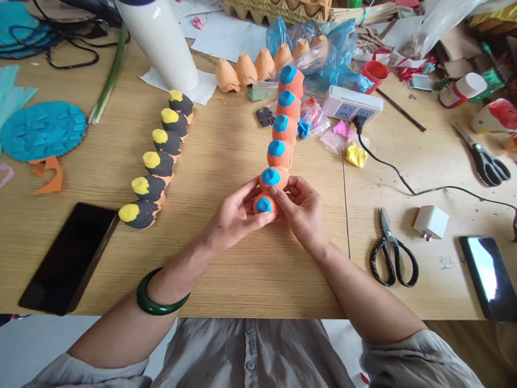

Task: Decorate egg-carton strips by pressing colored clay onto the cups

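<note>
A strip of egg-carton cups, coated orange with blue clay tips, runs away from me across the middle of the table. My left hand grips its near end from the left, thumb on the nearest cup. From the right, my right hand holds the same end, its thumb pressed by the second cup's blue tip. To the left lies another strip, black with yellow tips. A bare orange-brown carton strip stands further back, partly under blue plastic.
A white tumbler stands at the back left. A power strip trails a black cord on the right, near scissors, a white adapter and a phone. Another phone lies left, below a blue oval piece.
</note>
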Demonstrator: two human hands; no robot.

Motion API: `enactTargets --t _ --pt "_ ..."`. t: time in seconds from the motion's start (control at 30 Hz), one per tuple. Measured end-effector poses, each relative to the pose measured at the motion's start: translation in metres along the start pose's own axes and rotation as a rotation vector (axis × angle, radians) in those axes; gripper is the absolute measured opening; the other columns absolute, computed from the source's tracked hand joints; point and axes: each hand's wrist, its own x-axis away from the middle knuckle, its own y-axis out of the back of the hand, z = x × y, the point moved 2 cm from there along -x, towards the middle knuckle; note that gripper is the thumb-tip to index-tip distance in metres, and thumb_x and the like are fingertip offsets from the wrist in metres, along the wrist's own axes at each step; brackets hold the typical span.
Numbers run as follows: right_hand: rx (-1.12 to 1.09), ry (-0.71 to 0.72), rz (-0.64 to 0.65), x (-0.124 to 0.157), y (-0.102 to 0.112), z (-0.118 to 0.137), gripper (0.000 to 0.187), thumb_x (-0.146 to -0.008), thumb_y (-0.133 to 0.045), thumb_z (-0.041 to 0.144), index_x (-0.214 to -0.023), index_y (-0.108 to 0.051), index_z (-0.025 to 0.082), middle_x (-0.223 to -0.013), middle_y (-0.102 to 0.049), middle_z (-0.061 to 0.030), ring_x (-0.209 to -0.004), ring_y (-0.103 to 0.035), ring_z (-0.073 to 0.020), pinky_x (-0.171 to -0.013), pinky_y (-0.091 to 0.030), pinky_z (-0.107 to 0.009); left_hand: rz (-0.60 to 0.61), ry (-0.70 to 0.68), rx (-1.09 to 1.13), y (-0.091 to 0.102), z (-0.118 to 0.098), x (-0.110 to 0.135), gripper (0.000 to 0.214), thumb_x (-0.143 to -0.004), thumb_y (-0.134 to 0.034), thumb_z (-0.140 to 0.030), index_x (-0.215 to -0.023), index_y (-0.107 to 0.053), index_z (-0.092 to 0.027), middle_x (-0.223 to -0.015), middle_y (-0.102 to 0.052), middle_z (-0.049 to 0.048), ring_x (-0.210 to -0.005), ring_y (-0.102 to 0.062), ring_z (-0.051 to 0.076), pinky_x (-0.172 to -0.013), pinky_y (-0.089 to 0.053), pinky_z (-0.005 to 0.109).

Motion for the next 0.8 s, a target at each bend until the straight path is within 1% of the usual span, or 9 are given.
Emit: enactTargets --t 0.1,0.23,0.4,0.6,0.73,0.8 --pt "0.035 0.051 -0.014 0.0022 -0.0001 -0.0016 0.046 -0.076 -0.087 0.061 -0.089 -0.062 0.025 -0.082 -0.069 -0.0005 -0.070 -0.068 -0.0161 -0.056 -0.057 -0.029 -0.009 -0.013 0.006 -0.0002 -0.0008 -0.0001 0.079 -0.080 -0.087 -0.037 -0.150 -0.057 -0.017 -0.150 -0.065 0.0159 -0.140 -0.062 0.035 -0.110 -0.058 0.039" --pt "0.086 0.118 -0.022 0.0057 -0.0001 -0.0034 0.044 -0.080 -0.084 0.062 -0.091 -0.061 0.026 -0.078 -0.065 0.0008 -0.069 -0.065 -0.0162 -0.061 -0.057 -0.032 -0.016 -0.014 0.033 0.0012 0.0003 -0.0001 0.074 -0.079 -0.087 -0.033 -0.145 -0.058 -0.016 -0.148 -0.066 0.0164 -0.134 -0.066 0.033 -0.108 -0.059 0.039" --pt "0.140 0.152 -0.021 0.0079 -0.0001 -0.0043 0.044 -0.083 -0.081 0.064 -0.091 -0.058 0.027 -0.075 -0.062 0.0016 -0.068 -0.064 -0.0165 -0.064 -0.057 -0.033 -0.008 -0.035 0.035 0.0024 0.0010 -0.0003 0.070 -0.080 -0.086 -0.034 -0.142 -0.059 -0.017 -0.146 -0.067 0.0159 -0.134 -0.065 0.033 -0.108 -0.057 0.039" --pt "0.161 0.148 -0.005 0.0103 -0.0013 -0.0032 0.043 -0.085 -0.080 0.061 -0.091 -0.057 0.026 -0.075 -0.062 0.0024 -0.061 -0.058 -0.0133 -0.056 -0.052 -0.030 -0.014 -0.045 0.031 0.0022 0.0024 -0.0004 0.067 -0.081 -0.086 -0.035 -0.139 -0.060 -0.016 -0.144 -0.068 0.0161 -0.132 -0.066 0.031 -0.105 -0.058 0.036" --pt "0.149 0.109 0.009 0.0095 -0.0018 -0.0041 0.044 -0.084 -0.080 0.063 -0.091 -0.057 0.026 -0.077 -0.064 0.0014 -0.062 -0.059 -0.0136 -0.055 -0.052 -0.030 -0.027 -0.051 0.048 0.0048 0.0055 -0.0013 0.062 -0.083 -0.084 -0.033 -0.137 -0.062 -0.016 -0.143 -0.069 0.0151 -0.132 -0.066 0.030 -0.104 -0.058 0.035" --pt "0.138 0.089 0.008 0.0081 -0.0013 -0.0047 0.046 -0.082 -0.081 0.065 -0.091 -0.057 0.026 -0.078 -0.064 0.0012 -0.063 -0.061 -0.0141 -0.056 -0.053 -0.030 -0.006 -0.044 0.057 0.0063 0.0051 -0.0014 0.061 -0.084 -0.083 -0.033 -0.139 -0.062 -0.017 -0.144 -0.068 0.0144 -0.134 -0.064 0.031 -0.105 -0.057 0.036"
